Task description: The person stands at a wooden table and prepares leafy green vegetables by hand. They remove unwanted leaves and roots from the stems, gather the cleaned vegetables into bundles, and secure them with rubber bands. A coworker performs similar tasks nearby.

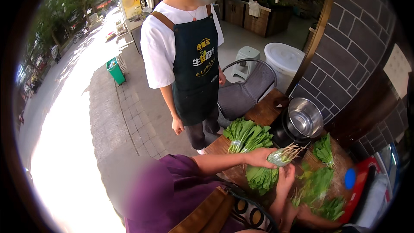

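Note:
At the bottom right, my left hand (291,213) is low over the wooden table (343,165), near the thin roots of loose leafy greens (318,183). Close beside it is my right hand (304,213), its forearm coming in from the right, left of another green bunch (333,208). Both hands are blurred and partly hidden; their grip is unclear. A co-worker in purple holds a rooted bunch in clear plastic (277,158) in one hand (261,158), the other hand (286,174) just below it. More bunches (249,134) lie beyond, some wrapped in clear plastic.
A steel pot (304,118) rests on a black object at the table's wall side. A small bunch (323,150), a blue round thing (350,178) and a red box (362,184) are to the right. A person in a dark apron (197,71) stands across, near a grey chair (242,94).

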Available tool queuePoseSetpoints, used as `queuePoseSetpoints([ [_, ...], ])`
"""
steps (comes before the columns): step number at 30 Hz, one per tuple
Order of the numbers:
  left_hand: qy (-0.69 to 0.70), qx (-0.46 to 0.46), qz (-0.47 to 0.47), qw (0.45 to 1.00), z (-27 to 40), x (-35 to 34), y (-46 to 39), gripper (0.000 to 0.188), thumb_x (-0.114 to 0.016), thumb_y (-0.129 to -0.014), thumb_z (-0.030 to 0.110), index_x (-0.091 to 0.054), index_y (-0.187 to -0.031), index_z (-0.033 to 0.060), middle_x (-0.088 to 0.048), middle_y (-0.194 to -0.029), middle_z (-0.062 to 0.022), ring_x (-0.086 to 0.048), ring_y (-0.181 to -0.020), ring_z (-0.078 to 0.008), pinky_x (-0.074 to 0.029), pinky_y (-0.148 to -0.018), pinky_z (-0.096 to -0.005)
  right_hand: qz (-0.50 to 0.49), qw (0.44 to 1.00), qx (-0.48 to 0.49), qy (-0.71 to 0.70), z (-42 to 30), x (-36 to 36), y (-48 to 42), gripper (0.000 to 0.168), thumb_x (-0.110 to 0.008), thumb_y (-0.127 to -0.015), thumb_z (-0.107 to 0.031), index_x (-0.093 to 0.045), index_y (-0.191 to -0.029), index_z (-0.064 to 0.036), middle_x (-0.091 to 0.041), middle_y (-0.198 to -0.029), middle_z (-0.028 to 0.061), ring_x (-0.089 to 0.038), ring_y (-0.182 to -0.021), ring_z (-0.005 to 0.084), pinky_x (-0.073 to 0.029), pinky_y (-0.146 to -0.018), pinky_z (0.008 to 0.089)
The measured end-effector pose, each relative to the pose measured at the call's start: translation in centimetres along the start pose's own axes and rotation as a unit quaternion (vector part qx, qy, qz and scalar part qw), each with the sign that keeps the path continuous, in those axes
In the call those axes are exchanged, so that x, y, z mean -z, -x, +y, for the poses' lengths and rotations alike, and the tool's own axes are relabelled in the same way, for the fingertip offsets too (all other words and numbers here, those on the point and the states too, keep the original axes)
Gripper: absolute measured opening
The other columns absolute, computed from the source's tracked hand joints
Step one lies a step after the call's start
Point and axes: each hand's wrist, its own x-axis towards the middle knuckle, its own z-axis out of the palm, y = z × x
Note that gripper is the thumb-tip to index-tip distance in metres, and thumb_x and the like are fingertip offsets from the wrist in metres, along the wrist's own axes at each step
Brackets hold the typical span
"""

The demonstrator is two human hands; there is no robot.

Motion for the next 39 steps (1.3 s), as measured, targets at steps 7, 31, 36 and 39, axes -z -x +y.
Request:
queuePoseSetpoints([
  [7, 0.159, 0.036, 0.0, 0.987, -0.2, 0.7, -1.5, 0.075, -0.074, -0.077, 0.031, -0.037, -0.134, -0.0013, -0.057, -0.119, -0.011, -0.053, -0.108, -0.0169, -0.04, -0.095, -0.0296, 0.058, 0.98, 0.019, 0.191, -3.7, -1.0, -1.8, 0.014, -0.063, -0.087, -0.006, -0.06, -0.098, 0.001, -0.065, -0.084, 0.0076, -0.061, -0.075, 0.0133, -0.048, -0.067, 0.028],
  [31, 0.366, 0.1, -0.106, 0.919, -0.2, 1.9, -3.6, 0.067, -0.066, -0.081, 0.027, -0.041, -0.136, -0.0017, -0.053, -0.129, -0.0095, -0.052, -0.115, -0.0198, -0.036, -0.102, -0.0319, 0.07, 0.985, 0.05, 0.152, -7.5, 1.4, -5.3, 0.021, -0.061, -0.089, -0.005, -0.06, -0.109, 0.0, -0.063, -0.092, 0.0041, -0.059, -0.082, 0.0096, -0.047, -0.074, 0.0239],
  [36, 0.573, 0.106, -0.178, 0.793, -0.3, 1.7, -1.9, 0.079, -0.062, -0.076, 0.045, -0.038, -0.136, 0.0004, -0.057, -0.095, -0.0149, -0.055, -0.087, -0.0258, -0.045, -0.08, -0.0363, 0.008, 1.0, -0.004, -0.026, -7.0, 0.4, -5.2, 0.019, -0.06, -0.091, -0.008, -0.06, -0.108, -0.001, -0.063, -0.095, 0.0014, -0.057, -0.085, 0.0062, -0.046, -0.075, 0.0215],
  [39, 0.688, -0.022, -0.283, 0.668, -1.0, 0.5, -2.6, 0.078, -0.049, -0.082, 0.06, -0.038, -0.134, 0.0031, -0.053, -0.081, -0.0102, -0.051, -0.073, -0.0224, -0.039, -0.072, -0.0339, 0.006, 1.0, 0.013, -0.012, -7.6, -0.4, -5.3, 0.019, -0.062, -0.089, -0.006, -0.062, -0.107, -0.002, -0.065, -0.093, 0.0028, -0.058, -0.081, 0.0069, -0.047, -0.071, 0.0221],
])
